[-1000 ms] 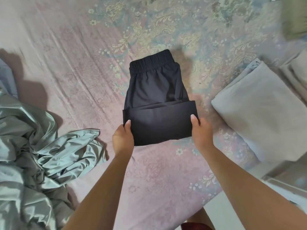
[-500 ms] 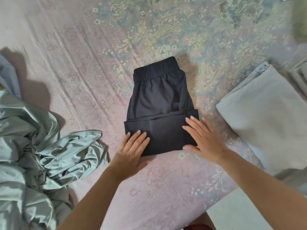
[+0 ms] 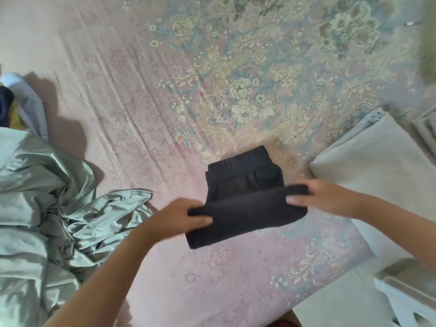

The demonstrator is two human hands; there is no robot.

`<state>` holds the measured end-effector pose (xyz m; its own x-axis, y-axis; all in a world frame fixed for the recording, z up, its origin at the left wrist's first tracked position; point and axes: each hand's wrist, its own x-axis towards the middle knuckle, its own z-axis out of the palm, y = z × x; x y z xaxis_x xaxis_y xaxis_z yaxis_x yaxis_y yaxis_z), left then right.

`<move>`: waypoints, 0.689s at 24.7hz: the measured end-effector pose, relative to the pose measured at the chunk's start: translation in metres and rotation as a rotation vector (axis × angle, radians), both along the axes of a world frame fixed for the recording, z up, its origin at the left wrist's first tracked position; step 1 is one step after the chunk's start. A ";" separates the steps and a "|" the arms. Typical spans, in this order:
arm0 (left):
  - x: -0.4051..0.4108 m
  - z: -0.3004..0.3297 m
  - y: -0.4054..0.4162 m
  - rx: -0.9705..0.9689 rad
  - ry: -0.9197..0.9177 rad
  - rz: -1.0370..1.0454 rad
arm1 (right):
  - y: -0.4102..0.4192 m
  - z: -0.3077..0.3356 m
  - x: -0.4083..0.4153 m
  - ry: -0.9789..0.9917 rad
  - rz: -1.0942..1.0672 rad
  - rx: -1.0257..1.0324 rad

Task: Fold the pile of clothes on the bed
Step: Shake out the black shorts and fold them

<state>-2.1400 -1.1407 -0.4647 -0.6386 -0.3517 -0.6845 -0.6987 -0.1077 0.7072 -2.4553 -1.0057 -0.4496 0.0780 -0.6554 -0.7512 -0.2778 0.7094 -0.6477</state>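
Folded black shorts (image 3: 245,208) with an elastic waistband lie on the pink floral bedsheet (image 3: 165,95), right of centre. My left hand (image 3: 181,218) grips the left end of the folded lower part, thumb on top. My right hand (image 3: 323,197) grips the right end of that fold. The near folded part is lifted off the sheet between both hands. The picture is motion-blurred.
A crumpled pale green garment pile (image 3: 47,208) fills the left side. A folded grey cloth (image 3: 377,175) lies at the right, close to the shorts. More clothes (image 3: 14,107) sit at the far left edge. The bed's edge and floor (image 3: 330,303) show at bottom right.
Both hands, flat on the shorts half a second ago, now grip the ends of the folded part and lift it. The view has shifted, so the shorts sit lower and further right.
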 end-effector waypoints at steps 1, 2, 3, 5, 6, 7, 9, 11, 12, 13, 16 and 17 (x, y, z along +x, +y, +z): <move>-0.004 -0.001 -0.010 0.101 0.070 0.366 | -0.011 -0.002 -0.002 -0.029 -0.270 -0.031; -0.008 -0.007 -0.017 0.173 0.129 0.707 | -0.019 -0.006 -0.001 -0.010 -0.471 -0.049; -0.013 -0.014 -0.015 0.235 0.163 0.954 | -0.026 -0.011 0.005 0.020 -0.588 -0.057; -0.026 -0.028 0.008 0.165 0.094 1.073 | -0.028 -0.024 0.027 0.100 -0.653 -0.087; -0.033 -0.032 0.024 0.085 0.028 1.059 | -0.023 -0.033 0.039 0.183 -0.662 -0.115; -0.040 -0.033 0.037 0.004 -0.026 1.059 | -0.018 -0.040 0.048 0.286 -0.681 -0.143; -0.052 -0.032 0.052 -0.176 -0.076 1.103 | -0.014 -0.050 0.058 0.472 -0.693 -0.194; -0.061 -0.032 0.053 -0.362 -0.119 1.089 | -0.020 -0.050 0.060 0.555 -0.714 -0.290; -0.064 -0.033 0.051 -0.441 -0.150 1.059 | -0.026 -0.049 0.060 0.574 -0.725 -0.340; -0.066 -0.036 0.049 -0.514 -0.185 1.022 | -0.035 -0.050 0.058 0.605 -0.708 -0.363; -0.069 -0.054 0.041 -0.656 -0.396 0.882 | -0.058 -0.063 0.052 0.800 -0.480 -0.261; -0.070 -0.059 0.039 -0.687 -0.464 0.854 | -0.063 -0.068 0.051 0.856 -0.428 -0.188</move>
<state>-2.2098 -1.1017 -0.5240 0.2395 -0.9264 -0.2907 -0.7894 -0.3601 0.4972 -2.4042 -1.0689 -0.5180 -0.7183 -0.6164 -0.3227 -0.4501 0.7654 -0.4599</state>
